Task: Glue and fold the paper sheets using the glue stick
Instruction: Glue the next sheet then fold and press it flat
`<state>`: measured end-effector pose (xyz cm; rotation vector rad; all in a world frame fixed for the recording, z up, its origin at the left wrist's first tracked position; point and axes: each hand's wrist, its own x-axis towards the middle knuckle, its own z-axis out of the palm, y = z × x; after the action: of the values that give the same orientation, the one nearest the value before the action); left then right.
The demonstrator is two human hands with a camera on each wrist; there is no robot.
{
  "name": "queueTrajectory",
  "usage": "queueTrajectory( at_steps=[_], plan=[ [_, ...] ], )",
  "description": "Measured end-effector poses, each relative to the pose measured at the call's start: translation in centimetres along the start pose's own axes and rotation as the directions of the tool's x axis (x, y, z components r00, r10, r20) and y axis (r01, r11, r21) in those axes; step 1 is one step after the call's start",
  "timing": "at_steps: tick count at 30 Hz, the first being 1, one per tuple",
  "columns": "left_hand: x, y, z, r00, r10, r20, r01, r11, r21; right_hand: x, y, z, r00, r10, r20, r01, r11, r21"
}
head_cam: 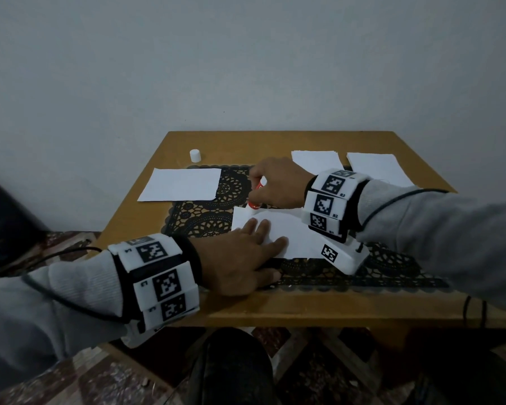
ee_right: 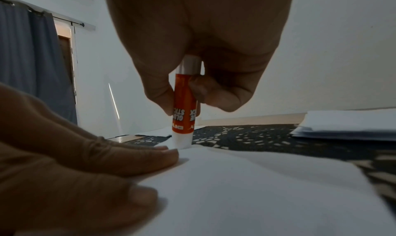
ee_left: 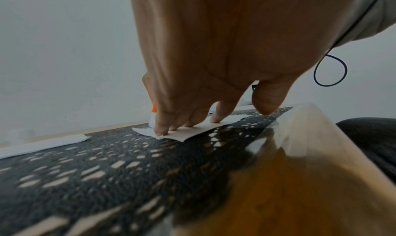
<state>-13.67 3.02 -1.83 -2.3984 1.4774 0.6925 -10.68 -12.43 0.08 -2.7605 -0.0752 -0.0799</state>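
Observation:
A white paper sheet lies on the black lace mat in the middle of the table. My left hand lies flat on its near left part, fingers straight, pressing it down. My right hand pinches an orange and white glue stick upright, its white tip touching the sheet's far left corner. In the right wrist view thumb and fingers pinch the orange barrel, and the left hand's fingers rest on the sheet just short of the tip.
The glue stick's white cap stands at the table's far left. One loose sheet lies left of the mat, and two paper stacks lie at the far right. The wooden table's near edge runs below my wrists.

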Motion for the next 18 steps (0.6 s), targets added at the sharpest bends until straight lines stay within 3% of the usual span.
queueTrajectory(
  at_steps=[12,18],
  plan=[
    [-0.2,0.5,-0.7,0.999,-0.026,-0.021,0.026,1.0,0.001,-3.3,4.0,-1.2,0.997,0.065,-0.051,-0.063,0.997,0.044],
    [0.3,0.4,-1.1,0.99,-0.014,-0.142,0.021,0.999,0.05,-4.3,5.4,-1.9,0.994,0.085,-0.064,-0.085,0.996,-0.003]
  ],
)
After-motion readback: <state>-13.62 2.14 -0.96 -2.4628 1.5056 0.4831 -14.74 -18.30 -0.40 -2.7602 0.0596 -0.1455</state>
